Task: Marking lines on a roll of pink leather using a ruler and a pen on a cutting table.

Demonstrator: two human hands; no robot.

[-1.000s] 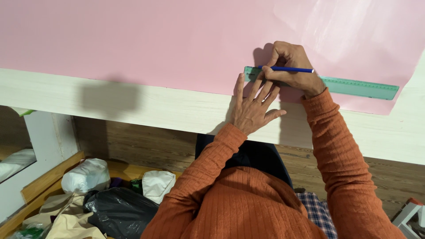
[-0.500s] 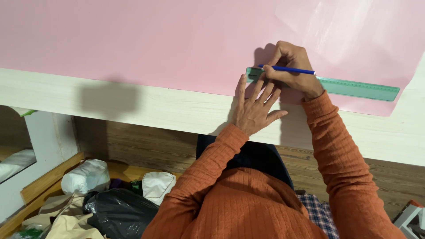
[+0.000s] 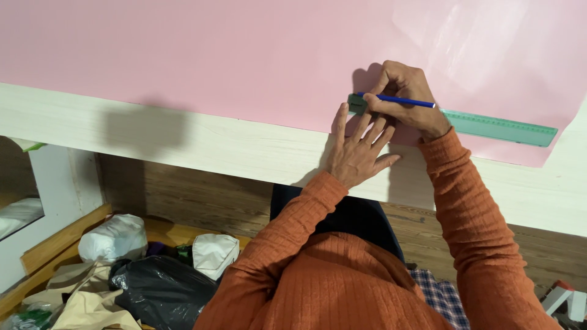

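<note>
A: Right hand (image 3: pixel 406 101) is pinching the blue pen (image 3: pixel 397 100), its tip nearing the green ruler's (image 3: pixel 498 126) left end, slightly further left than before

B: Left hand (image 3: pixel 358 150) is pressing flat, fingers spread, on the pink sheet (image 3: pixel 214 55) (ruler steady)

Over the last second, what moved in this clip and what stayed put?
The right hand slid the blue pen a little left along the green ruler, to its left end. The left hand stayed flat with its fingers spread on the pink sheet's lower edge, and ruler and sheet did not shift.
</note>
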